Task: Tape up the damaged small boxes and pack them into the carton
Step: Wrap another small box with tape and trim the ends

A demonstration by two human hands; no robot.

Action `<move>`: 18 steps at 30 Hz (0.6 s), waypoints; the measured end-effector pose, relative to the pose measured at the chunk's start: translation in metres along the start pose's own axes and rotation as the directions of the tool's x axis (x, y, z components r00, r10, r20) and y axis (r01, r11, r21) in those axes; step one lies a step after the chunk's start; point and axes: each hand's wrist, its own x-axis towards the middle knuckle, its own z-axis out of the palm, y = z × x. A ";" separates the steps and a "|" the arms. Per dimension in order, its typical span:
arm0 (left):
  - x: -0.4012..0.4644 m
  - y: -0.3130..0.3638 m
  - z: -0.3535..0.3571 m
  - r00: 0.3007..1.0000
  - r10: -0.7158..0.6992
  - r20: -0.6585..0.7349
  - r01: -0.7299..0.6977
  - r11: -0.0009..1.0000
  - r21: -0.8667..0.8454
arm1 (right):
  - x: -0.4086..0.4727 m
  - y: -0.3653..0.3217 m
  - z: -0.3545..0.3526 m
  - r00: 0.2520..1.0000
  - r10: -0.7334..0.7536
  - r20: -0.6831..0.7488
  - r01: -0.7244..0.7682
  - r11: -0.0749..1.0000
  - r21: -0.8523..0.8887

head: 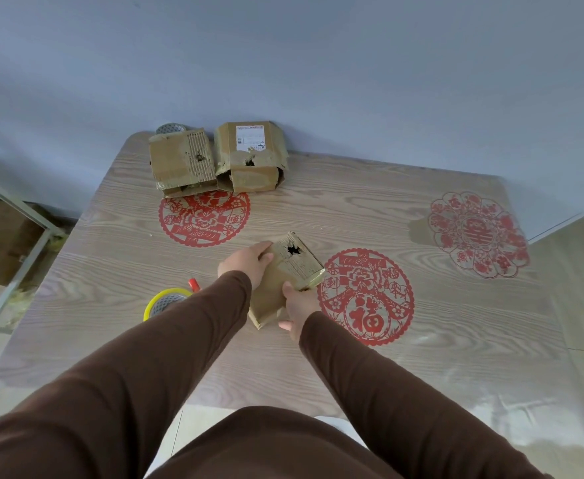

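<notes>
A small torn box (285,274) with a hole in its upper face is held just above the table (387,209), gripped at its far left edge by the left hand (245,262) and at its near right side by the right hand (299,305). Two more damaged boxes (214,157) are seen side by side at the table's far edge, and a yellow-rimmed tape roll (166,300) lies beside the left sleeve.

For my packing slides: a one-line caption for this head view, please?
Both hands, left hand and right hand, grip a punctured small box above the table.
</notes>
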 end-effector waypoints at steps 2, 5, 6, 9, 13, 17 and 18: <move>-0.002 0.001 0.000 1.000 0.018 -0.025 -0.016 0.997 0.071 | 0.002 -0.003 -0.002 1.000 0.012 -0.009 -0.012 0.999 0.038; -0.006 -0.003 -0.001 0.997 0.040 -0.060 -0.035 0.996 0.087 | 0.015 0.004 -0.009 0.998 -0.029 -0.049 0.031 0.998 0.047; -0.007 -0.006 -0.002 0.997 0.045 -0.065 -0.040 0.997 0.066 | 0.017 0.006 -0.010 0.995 -0.063 -0.083 0.065 0.998 0.019; -0.013 -0.019 -0.001 0.994 0.076 -0.079 -0.081 0.994 -0.076 | 0.023 0.009 -0.014 0.957 -0.193 -0.214 0.146 0.965 -0.219; -0.032 -0.040 0.000 0.981 0.085 -0.177 -0.130 0.956 -0.264 | -0.013 -0.002 -0.008 0.711 -0.699 -0.075 0.527 0.601 -0.600; -0.063 -0.082 -0.001 0.940 -0.028 -0.341 -0.083 0.948 -0.306 | -0.035 0.003 0.029 0.412 -0.862 0.296 0.825 0.214 -0.523; -0.070 -0.093 0.000 0.926 -0.081 -0.369 -0.040 0.951 -0.308 | -0.036 0.008 0.040 0.404 -0.838 0.367 0.857 0.206 -0.473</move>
